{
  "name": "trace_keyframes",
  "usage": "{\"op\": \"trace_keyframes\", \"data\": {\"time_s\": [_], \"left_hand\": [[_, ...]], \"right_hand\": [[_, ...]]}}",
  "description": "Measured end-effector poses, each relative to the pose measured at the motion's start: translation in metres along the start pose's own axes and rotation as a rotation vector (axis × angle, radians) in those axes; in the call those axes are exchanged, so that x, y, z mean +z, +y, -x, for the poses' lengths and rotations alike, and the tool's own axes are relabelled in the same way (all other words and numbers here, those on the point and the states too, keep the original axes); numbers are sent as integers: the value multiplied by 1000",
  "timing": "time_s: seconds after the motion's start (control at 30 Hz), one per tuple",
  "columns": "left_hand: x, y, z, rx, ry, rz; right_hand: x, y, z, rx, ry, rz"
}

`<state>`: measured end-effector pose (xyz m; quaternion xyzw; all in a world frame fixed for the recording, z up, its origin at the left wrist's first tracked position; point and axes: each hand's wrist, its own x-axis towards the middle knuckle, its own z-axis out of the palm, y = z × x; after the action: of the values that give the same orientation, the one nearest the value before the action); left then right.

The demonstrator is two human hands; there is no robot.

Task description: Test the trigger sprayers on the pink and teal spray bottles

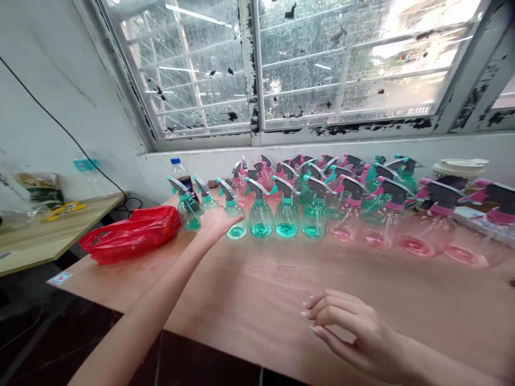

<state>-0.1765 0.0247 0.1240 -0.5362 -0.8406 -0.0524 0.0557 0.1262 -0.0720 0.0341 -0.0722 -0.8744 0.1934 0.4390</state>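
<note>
My left hand reaches to the row of spray bottles, its thumb stretched out to the right. It is nearest a green spray bottle and overlaps the side of another green spray bottle. The other fingers are largely hidden, and I cannot tell whether they touch a bottle. Over the wooden table, my right hand is open, fingers loosely curved and thumb apart, holding nothing. Further along the front row stand a green spray bottle and a pink spray bottle, both with grey trigger heads.
Several more pink and green spray bottles crowd behind the front row, below a window. At the left lies a red plastic bag. A blue-capped bottle stands at the back, and a white lid shows at the right.
</note>
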Motion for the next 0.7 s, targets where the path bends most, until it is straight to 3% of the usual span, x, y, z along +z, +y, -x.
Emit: {"op": "trace_keyframes", "data": {"time_s": [0.17,0.33,0.43,0.53,0.7], "left_hand": [[-10,-6,30,42,-38,-51],[-5,-3,77,153,-35,-39],[2,16,109,240,-30,-2],[8,42,136,356,-25,48],[19,84,160,562,-67,181]], "right_hand": [[1,11,2,117,-32,9],[-7,27,-2,434,-98,80],[-14,36,-10,526,-90,46],[-21,42,-20,531,-62,4],[-39,42,-29,548,24,-52]]}}
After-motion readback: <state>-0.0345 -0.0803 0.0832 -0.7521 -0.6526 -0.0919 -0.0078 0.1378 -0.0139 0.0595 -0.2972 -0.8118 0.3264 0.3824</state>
